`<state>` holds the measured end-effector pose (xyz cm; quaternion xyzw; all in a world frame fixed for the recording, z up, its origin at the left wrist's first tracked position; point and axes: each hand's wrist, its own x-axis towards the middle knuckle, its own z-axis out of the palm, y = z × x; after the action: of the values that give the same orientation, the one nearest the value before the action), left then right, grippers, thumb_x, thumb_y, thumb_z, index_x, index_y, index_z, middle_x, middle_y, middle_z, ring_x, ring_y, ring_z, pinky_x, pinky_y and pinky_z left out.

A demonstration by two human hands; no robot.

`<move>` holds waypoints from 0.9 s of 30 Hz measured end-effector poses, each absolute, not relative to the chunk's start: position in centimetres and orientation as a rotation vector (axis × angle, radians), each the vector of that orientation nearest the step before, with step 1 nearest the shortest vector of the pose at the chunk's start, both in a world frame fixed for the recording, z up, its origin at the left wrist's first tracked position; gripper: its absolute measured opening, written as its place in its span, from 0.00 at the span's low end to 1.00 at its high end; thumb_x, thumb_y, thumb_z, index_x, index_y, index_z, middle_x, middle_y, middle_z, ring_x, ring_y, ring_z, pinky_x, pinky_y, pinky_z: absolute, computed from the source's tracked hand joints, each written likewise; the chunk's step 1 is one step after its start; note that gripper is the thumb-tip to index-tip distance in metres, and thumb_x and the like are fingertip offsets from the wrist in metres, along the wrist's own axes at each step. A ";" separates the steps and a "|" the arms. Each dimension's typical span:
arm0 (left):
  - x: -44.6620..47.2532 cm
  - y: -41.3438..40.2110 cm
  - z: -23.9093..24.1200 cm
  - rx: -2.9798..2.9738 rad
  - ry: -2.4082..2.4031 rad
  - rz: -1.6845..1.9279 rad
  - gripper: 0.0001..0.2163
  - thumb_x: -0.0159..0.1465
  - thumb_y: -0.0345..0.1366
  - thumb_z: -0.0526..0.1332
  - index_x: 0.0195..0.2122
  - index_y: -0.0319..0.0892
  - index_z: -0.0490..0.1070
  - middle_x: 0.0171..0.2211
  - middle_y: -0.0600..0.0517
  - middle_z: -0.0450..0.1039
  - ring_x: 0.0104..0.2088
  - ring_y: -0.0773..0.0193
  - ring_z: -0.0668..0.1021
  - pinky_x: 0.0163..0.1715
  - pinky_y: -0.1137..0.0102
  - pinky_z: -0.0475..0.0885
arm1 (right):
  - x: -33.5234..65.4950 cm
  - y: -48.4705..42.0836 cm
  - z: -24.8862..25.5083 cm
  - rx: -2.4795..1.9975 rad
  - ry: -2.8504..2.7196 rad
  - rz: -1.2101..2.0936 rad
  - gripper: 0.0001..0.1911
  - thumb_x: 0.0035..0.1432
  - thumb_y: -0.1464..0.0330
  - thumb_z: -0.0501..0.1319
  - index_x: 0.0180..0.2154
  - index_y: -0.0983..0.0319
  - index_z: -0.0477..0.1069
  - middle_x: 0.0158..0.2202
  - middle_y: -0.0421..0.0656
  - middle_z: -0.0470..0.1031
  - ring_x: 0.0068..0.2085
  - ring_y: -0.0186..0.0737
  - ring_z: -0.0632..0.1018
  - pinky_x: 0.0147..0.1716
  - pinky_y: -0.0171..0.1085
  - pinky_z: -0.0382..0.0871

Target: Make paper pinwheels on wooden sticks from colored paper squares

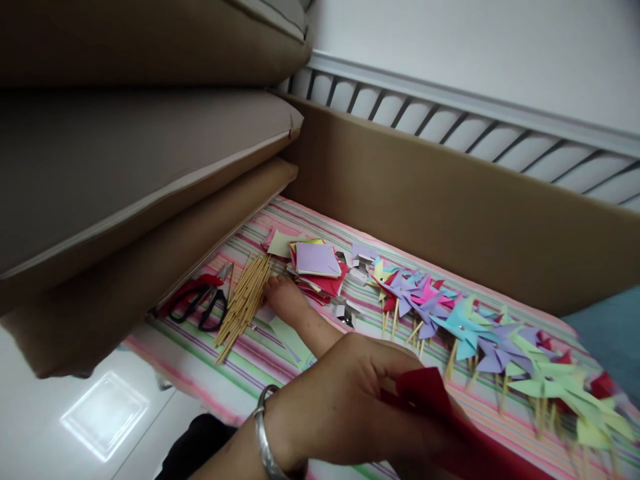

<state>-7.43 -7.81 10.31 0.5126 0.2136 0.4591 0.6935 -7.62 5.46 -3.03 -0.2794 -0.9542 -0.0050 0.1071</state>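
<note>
My left hand (350, 400), with a silver bangle on its wrist, is close to the camera and grips a folded piece of red paper (430, 400). My right hand (283, 297) reaches across behind it to the near edge of a pile of thin wooden sticks (245, 300). Its fingers are curled down against the sticks, and what they pinch is hidden. Beside that hand lies a stack of coloured paper squares (317, 261) with a lilac sheet on top. A row of finished paper pinwheels on sticks (470, 327) runs off to the right.
Everything lies on a striped cloth (260, 357). Red-handled and black-handled scissors (200, 303) lie left of the sticks, and small metal clips (346, 312) are near the paper stack. Brown cushions (125, 173) overhang on the left. A brown padded wall (450, 200) runs behind.
</note>
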 end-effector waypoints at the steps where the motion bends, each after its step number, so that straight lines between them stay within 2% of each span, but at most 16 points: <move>1: -7.4 -7.8 10.3 1.155 0.472 1.039 0.04 0.46 0.30 0.67 0.24 0.38 0.75 0.25 0.51 0.73 0.29 0.64 0.76 0.30 0.71 0.72 | -7.5 5.5 -3.0 -0.796 -2.843 -0.031 0.10 0.55 0.79 0.56 0.34 0.65 0.74 0.35 0.51 0.76 0.38 0.44 0.73 0.36 0.39 0.61; 8: -7.8 -7.9 10.5 1.252 0.444 1.110 0.03 0.51 0.28 0.65 0.28 0.37 0.76 0.28 0.51 0.73 0.30 0.66 0.75 0.32 0.72 0.71 | -7.2 6.9 -2.4 -0.634 -3.010 -0.027 0.08 0.56 0.76 0.56 0.36 0.65 0.73 0.38 0.50 0.76 0.40 0.45 0.74 0.41 0.42 0.63; 13: -8.2 -7.8 10.6 1.307 0.508 1.125 0.04 0.52 0.26 0.64 0.29 0.38 0.76 0.28 0.51 0.73 0.32 0.65 0.75 0.34 0.72 0.71 | -6.7 6.1 0.4 -0.663 -2.917 0.108 0.10 0.57 0.75 0.55 0.39 0.61 0.72 0.40 0.49 0.76 0.42 0.43 0.74 0.46 0.41 0.63; 16: -8.6 -7.8 10.7 1.275 0.543 1.078 0.06 0.52 0.25 0.63 0.30 0.38 0.77 0.30 0.51 0.74 0.32 0.65 0.75 0.33 0.72 0.71 | -5.0 4.2 3.6 -0.769 -2.440 0.639 0.11 0.54 0.75 0.55 0.37 0.56 0.71 0.37 0.45 0.75 0.40 0.43 0.74 0.43 0.41 0.66; 19: -9.0 -7.6 10.7 1.277 0.542 1.075 0.05 0.51 0.26 0.64 0.29 0.39 0.77 0.29 0.51 0.75 0.32 0.64 0.75 0.35 0.71 0.71 | -0.9 2.1 6.1 -0.859 -1.805 1.014 0.04 0.54 0.71 0.58 0.32 0.54 0.68 0.32 0.42 0.74 0.33 0.41 0.74 0.35 0.41 0.69; 22: -8.8 -7.1 10.3 1.355 0.622 1.088 0.03 0.54 0.29 0.63 0.28 0.40 0.77 0.28 0.52 0.76 0.32 0.64 0.76 0.37 0.71 0.70 | 4.7 0.2 6.3 -0.922 -1.372 1.141 0.03 0.52 0.69 0.60 0.31 0.56 0.67 0.29 0.40 0.74 0.28 0.38 0.73 0.30 0.39 0.68; 27: -7.0 -5.3 8.5 1.574 0.813 1.062 0.03 0.56 0.32 0.63 0.28 0.40 0.76 0.29 0.51 0.76 0.32 0.63 0.76 0.35 0.70 0.69 | 11.3 -2.7 3.4 -0.951 -1.136 1.228 0.09 0.47 0.66 0.64 0.33 0.60 0.71 0.25 0.39 0.74 0.28 0.36 0.74 0.31 0.36 0.68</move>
<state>-7.03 -5.32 8.51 0.6543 0.3378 0.4414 0.5127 11.30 -2.66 3.36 -0.4056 -0.4843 0.5235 0.5717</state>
